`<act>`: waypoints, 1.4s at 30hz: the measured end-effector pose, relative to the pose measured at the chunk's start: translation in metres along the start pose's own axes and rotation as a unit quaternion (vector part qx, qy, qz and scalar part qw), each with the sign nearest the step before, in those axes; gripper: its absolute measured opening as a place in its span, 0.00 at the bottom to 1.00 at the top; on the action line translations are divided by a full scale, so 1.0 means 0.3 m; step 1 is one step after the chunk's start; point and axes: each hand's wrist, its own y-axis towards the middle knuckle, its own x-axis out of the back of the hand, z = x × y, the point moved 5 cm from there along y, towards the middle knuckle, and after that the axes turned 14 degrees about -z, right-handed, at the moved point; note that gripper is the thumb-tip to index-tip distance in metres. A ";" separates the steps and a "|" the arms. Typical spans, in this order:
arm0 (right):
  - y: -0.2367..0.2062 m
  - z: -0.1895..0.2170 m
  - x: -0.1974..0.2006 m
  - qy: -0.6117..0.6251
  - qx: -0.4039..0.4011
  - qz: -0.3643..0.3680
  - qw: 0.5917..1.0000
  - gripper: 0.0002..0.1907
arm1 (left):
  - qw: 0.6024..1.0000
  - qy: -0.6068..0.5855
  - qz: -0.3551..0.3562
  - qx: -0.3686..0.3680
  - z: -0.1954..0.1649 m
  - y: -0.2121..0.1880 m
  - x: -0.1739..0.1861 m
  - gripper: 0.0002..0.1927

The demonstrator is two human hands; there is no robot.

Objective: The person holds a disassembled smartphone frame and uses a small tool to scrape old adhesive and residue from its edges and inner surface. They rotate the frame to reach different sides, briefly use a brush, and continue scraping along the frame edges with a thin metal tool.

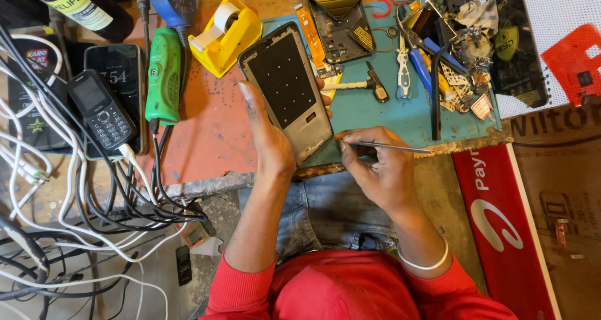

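Observation:
My left hand (266, 135) grips an opened phone body (288, 88), a grey frame with a black inner panel, tilted above the bench edge. My right hand (375, 167) pinches thin metal tweezers (391, 147) that lie almost level, their tip next to the phone's lower right corner. Both sleeves are red, and a white bangle (426, 262) circles my right wrist.
A teal mat (388, 116) holds a small hammer (369, 83), pliers (405, 63) and several loose parts. A yellow tape dispenser (225, 35), a green tool (164, 76), a keypad phone (101, 109) and tangled cables (81, 213) lie to the left.

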 end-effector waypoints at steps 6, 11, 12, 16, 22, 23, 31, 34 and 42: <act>-0.015 0.006 -0.003 -0.032 0.043 0.023 0.998 0.10 | 0.999 -0.020 -0.003 -0.029 0.005 -0.002 0.012 0.47; -0.002 0.006 -0.005 -0.022 0.060 -0.036 0.997 0.09 | 0.999 0.005 -0.004 -0.040 -0.005 0.003 0.016 0.47; 0.000 0.017 -0.007 -0.032 0.096 -0.040 0.994 0.09 | 0.999 0.009 -0.004 -0.041 -0.007 0.003 0.013 0.47; 0.004 0.019 -0.008 -0.020 0.070 -0.027 0.997 0.08 | 1.000 0.005 -0.007 -0.018 -0.010 0.010 0.003 0.47; -0.002 -0.012 0.010 -0.004 -0.010 0.003 1.000 0.08 | 0.999 -0.027 -0.004 -0.036 -0.012 -0.010 0.002 0.44; -0.005 -0.021 0.012 -0.014 -0.020 0.007 1.000 0.08 | 0.999 -0.032 -0.005 -0.037 -0.010 -0.019 0.007 0.44; -0.038 -0.034 0.016 -0.027 0.002 -0.036 0.999 0.08 | 0.998 -0.029 0.013 -0.055 0.005 -0.019 0.010 0.45; -0.050 -0.023 0.010 -0.011 -0.022 -0.020 0.999 0.08 | 0.997 -0.045 0.002 -0.058 0.012 -0.025 0.013 0.45; -0.045 0.003 0.013 -0.030 -0.065 -0.057 0.996 0.09 | 0.996 -0.048 0.027 -0.066 0.023 -0.058 0.018 0.46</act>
